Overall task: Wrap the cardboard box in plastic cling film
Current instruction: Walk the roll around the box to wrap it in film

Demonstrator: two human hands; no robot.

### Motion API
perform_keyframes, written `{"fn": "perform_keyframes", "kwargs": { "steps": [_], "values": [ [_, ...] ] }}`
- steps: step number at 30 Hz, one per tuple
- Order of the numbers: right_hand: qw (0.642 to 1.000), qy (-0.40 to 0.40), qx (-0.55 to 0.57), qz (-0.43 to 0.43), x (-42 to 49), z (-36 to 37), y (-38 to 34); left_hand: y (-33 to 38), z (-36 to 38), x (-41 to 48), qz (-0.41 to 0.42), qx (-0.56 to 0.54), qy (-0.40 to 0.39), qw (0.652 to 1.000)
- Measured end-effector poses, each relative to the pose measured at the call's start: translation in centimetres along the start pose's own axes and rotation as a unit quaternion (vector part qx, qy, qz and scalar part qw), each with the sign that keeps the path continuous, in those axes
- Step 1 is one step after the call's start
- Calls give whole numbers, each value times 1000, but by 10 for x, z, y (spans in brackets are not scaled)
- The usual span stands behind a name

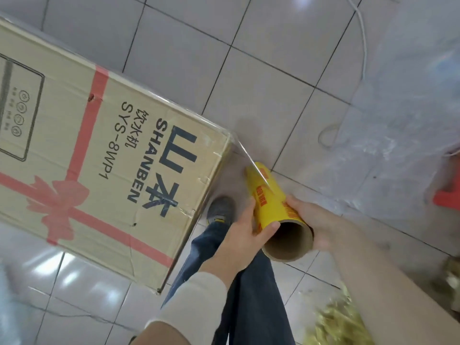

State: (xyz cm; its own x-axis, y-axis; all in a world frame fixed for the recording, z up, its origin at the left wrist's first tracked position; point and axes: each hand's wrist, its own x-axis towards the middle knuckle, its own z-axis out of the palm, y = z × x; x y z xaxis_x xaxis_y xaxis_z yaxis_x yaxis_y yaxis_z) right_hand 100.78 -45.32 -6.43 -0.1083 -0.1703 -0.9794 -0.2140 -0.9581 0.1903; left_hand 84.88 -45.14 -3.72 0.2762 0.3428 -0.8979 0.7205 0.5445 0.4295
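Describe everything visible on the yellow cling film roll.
The yellow cling film roll is a cylinder wound on a brown cardboard core whose open, hollow end faces the camera. Red printing runs along its yellow wrapper; the text is too blurred to read. It is held off the tiled floor, tilted, far end pointing toward the corner of the brown cardboard box. The left hand grips one side, the right hand the other. A taut sheet of clear film stretches from the roll to the box corner.

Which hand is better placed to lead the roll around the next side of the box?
Probably the left hand. It grips the yellow roll on the side facing the cardboard box, and the film already stretches to the box corner. The right hand holds the far side.
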Motion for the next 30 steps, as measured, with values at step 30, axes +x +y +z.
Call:
{"fn": "perform_keyframes", "kwargs": {
  "steps": [30],
  "values": [
    [981, -42, 188, -9, 36, 24, 106, -66, 9, -23, 33, 65, -10, 997]
  ]
}}
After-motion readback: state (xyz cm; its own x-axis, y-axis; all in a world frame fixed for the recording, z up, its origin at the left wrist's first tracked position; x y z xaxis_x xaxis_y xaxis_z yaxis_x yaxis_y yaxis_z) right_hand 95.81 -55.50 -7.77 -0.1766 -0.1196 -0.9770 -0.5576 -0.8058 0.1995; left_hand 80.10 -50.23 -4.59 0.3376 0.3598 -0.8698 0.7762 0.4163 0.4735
